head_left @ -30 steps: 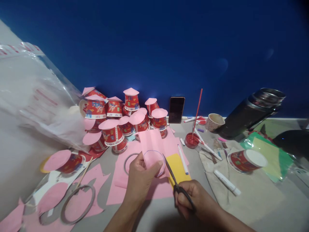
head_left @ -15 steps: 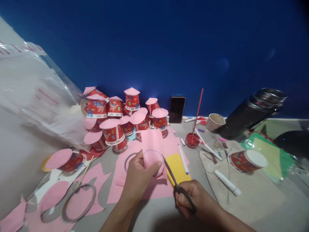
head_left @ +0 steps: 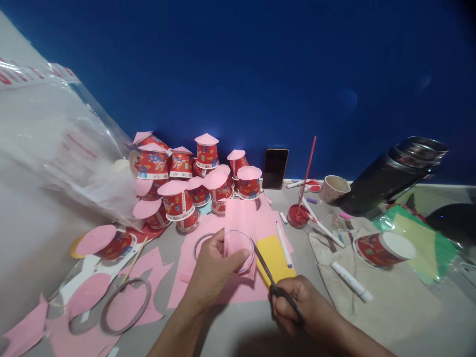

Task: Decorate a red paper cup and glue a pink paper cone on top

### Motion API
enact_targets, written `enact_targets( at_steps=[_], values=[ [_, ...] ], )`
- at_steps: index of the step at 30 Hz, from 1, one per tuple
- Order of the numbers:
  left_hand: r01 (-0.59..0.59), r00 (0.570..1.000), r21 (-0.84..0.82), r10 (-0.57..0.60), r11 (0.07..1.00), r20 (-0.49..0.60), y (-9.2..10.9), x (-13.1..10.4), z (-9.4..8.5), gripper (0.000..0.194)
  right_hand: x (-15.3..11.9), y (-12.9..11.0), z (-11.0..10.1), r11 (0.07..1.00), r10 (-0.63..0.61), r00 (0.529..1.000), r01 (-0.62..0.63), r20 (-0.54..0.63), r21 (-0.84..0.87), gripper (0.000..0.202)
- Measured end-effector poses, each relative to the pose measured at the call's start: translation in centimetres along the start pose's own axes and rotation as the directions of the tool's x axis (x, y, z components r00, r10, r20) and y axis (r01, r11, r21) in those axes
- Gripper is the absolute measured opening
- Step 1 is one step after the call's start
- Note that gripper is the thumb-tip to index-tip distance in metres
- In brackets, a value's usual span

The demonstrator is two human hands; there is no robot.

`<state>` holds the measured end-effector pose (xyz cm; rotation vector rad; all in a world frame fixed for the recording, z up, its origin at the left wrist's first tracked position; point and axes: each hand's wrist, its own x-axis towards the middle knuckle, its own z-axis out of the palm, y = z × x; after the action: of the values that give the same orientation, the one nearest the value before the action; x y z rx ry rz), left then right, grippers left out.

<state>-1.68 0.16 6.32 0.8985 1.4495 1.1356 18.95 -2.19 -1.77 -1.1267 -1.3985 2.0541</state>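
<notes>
My left hand (head_left: 219, 260) pinches a pink paper strip (head_left: 240, 215) that has a circle drawn on it in blue, with the thumb lying over the circle. In my right hand (head_left: 297, 302) are dark scissors (head_left: 273, 282), their tips touching or very near the right side of the drawn circle. Whether the blades are parted is hard to make out. Beneath both hands lie larger pink sheets (head_left: 234, 292) and a yellow paper (head_left: 271, 248). A ring (head_left: 199, 243) shows partly behind my left hand.
Red paper cups (head_left: 178, 206) with pink tops are stacked at the back left. A phone (head_left: 275, 168) leans on the blue wall. Rightward are a red pot (head_left: 298, 216), markers (head_left: 351, 281), a dark flask (head_left: 390, 173) and another red cup (head_left: 383, 248). A grey ring (head_left: 125, 306) lies on pink scraps at left.
The view has shifted slightly, moving the background a little to the right. The pink strip looks slightly turned; both hands keep their holds.
</notes>
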Motion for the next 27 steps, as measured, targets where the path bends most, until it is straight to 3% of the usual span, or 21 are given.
enact_targets(
  at_steps=[6,10,19,27],
  values=[
    [-0.038,0.998,-0.074,0.034,0.997,-0.062,0.11,0.06,0.15,0.023,-0.03,0.36,0.01,1.000,-0.012,1.000,0.012,-0.003,0.003,0.054],
    [-0.089,0.991,-0.034,0.085,0.995,-0.101,-0.18,0.24,0.12,0.024,-0.17,0.06,0.23,1.000,-0.017,1.000,0.017,0.001,0.009,0.051],
    [-0.054,0.995,-0.102,0.045,0.993,-0.094,-0.45,-0.13,0.50,0.024,-0.13,-0.15,0.57,1.000,-0.017,1.000,0.017,-0.013,0.013,0.040],
    [-0.088,0.988,0.021,0.090,0.996,-0.124,-0.25,0.09,0.20,0.026,-0.05,0.15,0.46,1.000,-0.003,1.000,0.003,0.008,0.025,0.034]
  ],
)
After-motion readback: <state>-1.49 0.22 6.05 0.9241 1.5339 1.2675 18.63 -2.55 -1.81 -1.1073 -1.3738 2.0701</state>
